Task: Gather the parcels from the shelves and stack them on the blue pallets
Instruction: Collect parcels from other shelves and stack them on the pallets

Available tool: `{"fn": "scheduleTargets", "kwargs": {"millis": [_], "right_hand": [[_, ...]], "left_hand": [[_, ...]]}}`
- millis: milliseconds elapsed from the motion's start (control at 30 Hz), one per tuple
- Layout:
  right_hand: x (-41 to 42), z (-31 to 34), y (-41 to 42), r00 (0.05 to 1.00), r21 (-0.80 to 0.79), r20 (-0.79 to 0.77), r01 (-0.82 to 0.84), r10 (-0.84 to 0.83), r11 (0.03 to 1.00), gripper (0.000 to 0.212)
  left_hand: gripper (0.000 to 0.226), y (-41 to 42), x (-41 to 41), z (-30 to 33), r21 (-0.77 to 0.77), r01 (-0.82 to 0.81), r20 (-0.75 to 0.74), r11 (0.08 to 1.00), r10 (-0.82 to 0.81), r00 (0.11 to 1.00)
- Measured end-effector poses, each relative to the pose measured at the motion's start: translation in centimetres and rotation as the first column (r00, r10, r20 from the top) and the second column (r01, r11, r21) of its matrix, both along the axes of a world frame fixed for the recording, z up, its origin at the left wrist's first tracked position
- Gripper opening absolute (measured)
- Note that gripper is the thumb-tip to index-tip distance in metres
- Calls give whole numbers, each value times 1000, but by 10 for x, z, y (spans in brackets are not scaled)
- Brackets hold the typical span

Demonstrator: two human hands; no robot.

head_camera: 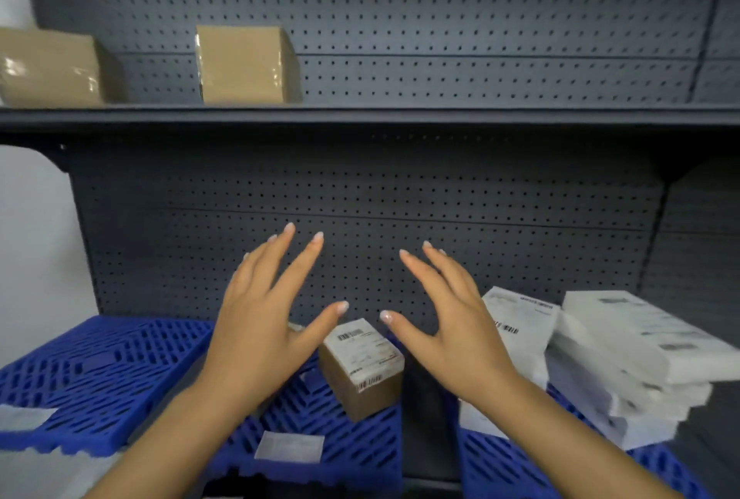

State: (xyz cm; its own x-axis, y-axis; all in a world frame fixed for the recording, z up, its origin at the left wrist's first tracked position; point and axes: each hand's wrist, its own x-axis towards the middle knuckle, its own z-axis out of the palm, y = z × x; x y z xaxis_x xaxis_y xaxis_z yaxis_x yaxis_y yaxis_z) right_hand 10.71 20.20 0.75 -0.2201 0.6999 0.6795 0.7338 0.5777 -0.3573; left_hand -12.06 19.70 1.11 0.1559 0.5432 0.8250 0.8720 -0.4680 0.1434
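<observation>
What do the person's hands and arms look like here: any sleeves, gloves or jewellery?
Both the left hand and the right hand are bare, with no gloves. The fingernails are longish and pale, apparently polished. No rings, watch or bracelet show. Both forearms are uncovered down to the frame edge, so no sleeves are in view.

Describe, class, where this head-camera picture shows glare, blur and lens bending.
Head view: glare shines off the tape on the two brown boxes up on the shelf; the white parcels at the right edge are smeared by blur; the shelf and the pegboard lines bow from the wide lens; the small labelled box between the left hand and right hand stays fairly sharp.
</observation>
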Motion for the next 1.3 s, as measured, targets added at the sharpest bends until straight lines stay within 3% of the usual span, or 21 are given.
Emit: {"fn": "scheduleTargets", "kwargs": {"millis": [100,400,767,967,1300], "right_hand": [[16,29,-20,1000,42,0,-29,29,999,66],[35,91,-57,992,75,2,-122,122,990,66],[-36,122,-57,978,139,15,-207,207,969,66],[-107,159,-39,991,227,8,-135,137,965,67],[-194,199,11,989,332,22,130,-145,934,71]], "left_hand": [[74,-17,18,29,102,-24,-110,994,35,993],[74,-74,37,71,145,-195,-92,970,210,973],[79,-82,-49,107,154,-385,-99,910,402,910],[81,-65,-125,140,200,-423,-74,884,444,893],[76,-21,-222,191,230,-432,-90,872,461,883]]}}
